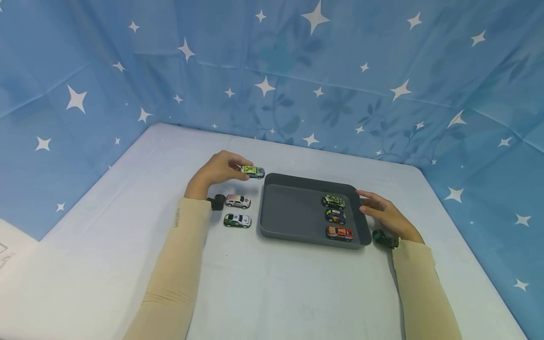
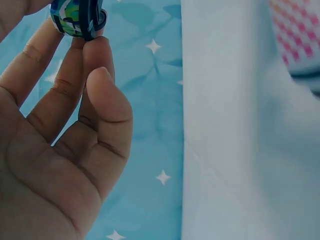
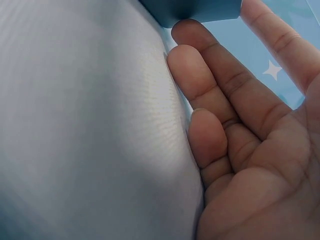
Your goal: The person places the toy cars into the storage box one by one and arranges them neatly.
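Observation:
My left hand pinches a yellow-green toy car between thumb and fingertips, just left of the grey tray's far left corner. In the left wrist view only part of the car shows, at the top. My right hand rests its fingertips against the tray's right side, thumb at the rim. The right wrist view shows those fingers beside the tray's outer wall. Along the tray's right side sit a camouflage toy car, a blue one and a red one.
Left of the tray, a white toy car with pink checks stands behind a white and green one. Everything is on a white-covered table, with a blue star-patterned curtain behind. A sheet with drawn lines lies at the far left.

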Demonstrator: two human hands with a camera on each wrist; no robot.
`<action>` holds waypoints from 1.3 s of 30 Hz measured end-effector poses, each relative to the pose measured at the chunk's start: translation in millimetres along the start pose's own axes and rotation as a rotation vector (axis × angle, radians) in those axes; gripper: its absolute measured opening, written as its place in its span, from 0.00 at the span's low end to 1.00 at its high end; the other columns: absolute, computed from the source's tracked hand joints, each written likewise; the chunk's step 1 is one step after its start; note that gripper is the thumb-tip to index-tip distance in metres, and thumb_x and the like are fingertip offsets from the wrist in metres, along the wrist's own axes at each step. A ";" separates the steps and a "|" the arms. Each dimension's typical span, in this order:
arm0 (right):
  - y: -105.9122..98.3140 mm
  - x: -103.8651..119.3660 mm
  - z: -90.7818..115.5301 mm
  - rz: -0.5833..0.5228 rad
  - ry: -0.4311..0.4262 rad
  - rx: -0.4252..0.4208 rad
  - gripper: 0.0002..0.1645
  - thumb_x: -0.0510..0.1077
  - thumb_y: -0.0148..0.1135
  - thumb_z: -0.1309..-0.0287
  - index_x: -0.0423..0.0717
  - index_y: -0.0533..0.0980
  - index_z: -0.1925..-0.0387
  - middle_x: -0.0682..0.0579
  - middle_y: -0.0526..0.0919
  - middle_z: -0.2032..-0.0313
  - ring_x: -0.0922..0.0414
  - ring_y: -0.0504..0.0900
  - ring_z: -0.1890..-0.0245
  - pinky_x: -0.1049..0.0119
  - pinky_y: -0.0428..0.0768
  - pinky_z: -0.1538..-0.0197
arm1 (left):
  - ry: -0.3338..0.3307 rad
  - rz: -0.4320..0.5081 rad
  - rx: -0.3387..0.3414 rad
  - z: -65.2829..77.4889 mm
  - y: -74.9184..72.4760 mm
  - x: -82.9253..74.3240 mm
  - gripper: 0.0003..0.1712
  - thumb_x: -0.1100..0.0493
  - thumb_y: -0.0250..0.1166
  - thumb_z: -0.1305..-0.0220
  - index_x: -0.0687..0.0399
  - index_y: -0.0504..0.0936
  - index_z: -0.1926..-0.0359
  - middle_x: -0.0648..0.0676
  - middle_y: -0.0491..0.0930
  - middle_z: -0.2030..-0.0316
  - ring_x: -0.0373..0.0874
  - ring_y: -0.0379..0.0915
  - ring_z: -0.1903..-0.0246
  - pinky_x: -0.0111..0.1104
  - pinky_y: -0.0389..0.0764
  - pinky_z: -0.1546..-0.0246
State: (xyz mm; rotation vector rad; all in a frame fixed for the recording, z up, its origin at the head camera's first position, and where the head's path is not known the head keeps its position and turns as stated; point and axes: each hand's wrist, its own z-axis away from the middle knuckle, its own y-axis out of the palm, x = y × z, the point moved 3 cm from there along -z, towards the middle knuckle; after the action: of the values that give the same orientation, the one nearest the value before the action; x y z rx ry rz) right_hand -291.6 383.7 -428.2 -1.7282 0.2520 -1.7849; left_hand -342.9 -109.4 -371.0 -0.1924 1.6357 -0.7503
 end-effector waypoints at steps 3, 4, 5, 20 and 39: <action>-0.1 -0.2 1.3 0.000 0.001 -0.004 0.44 0.47 0.62 0.20 0.38 0.55 0.15 0.27 0.56 0.19 0.25 0.59 0.22 0.19 0.53 0.26 | 0.029 0.001 0.015 -0.6 3.8 -8.5 0.26 0.64 0.78 0.34 0.59 0.87 0.35 0.59 0.85 0.40 0.55 0.78 0.44 0.49 0.80 0.41; -0.1 -0.4 1.8 -0.001 0.002 -0.004 0.44 0.47 0.62 0.20 0.39 0.54 0.15 0.27 0.56 0.19 0.25 0.59 0.22 0.19 0.53 0.26 | 0.036 0.001 0.020 -0.7 5.1 -11.3 0.26 0.64 0.77 0.34 0.59 0.87 0.36 0.59 0.85 0.39 0.55 0.79 0.43 0.49 0.81 0.41; -0.1 -0.6 2.2 -0.003 0.003 -0.004 0.44 0.47 0.62 0.20 0.39 0.54 0.15 0.27 0.56 0.19 0.25 0.59 0.22 0.19 0.53 0.26 | 0.044 0.001 0.025 -0.8 6.5 -14.0 0.25 0.64 0.77 0.34 0.59 0.87 0.36 0.59 0.85 0.38 0.56 0.80 0.42 0.49 0.82 0.40; 2.9 -4.3 6.2 -0.031 0.019 -0.003 0.44 0.47 0.62 0.20 0.38 0.54 0.15 0.27 0.54 0.18 0.25 0.57 0.22 0.19 0.52 0.26 | 0.087 0.004 0.083 -7.6 35.5 -34.1 0.24 0.65 0.78 0.35 0.58 0.89 0.38 0.57 0.87 0.40 0.55 0.84 0.43 0.50 0.84 0.41; -0.6 1.3 1.0 -0.017 -0.008 -0.002 0.44 0.46 0.62 0.20 0.38 0.55 0.15 0.27 0.55 0.19 0.25 0.59 0.22 0.19 0.53 0.26 | 0.125 0.021 0.125 -34.8 66.2 -57.9 0.24 0.62 0.79 0.35 0.56 0.89 0.38 0.55 0.88 0.43 0.50 0.85 0.46 0.43 0.85 0.45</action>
State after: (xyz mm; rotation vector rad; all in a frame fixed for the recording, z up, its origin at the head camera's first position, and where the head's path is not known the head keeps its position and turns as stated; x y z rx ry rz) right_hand -290.8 383.7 -426.6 -1.7438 0.2362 -1.7902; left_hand -343.7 -15.5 -360.0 -0.0395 1.6994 -0.8592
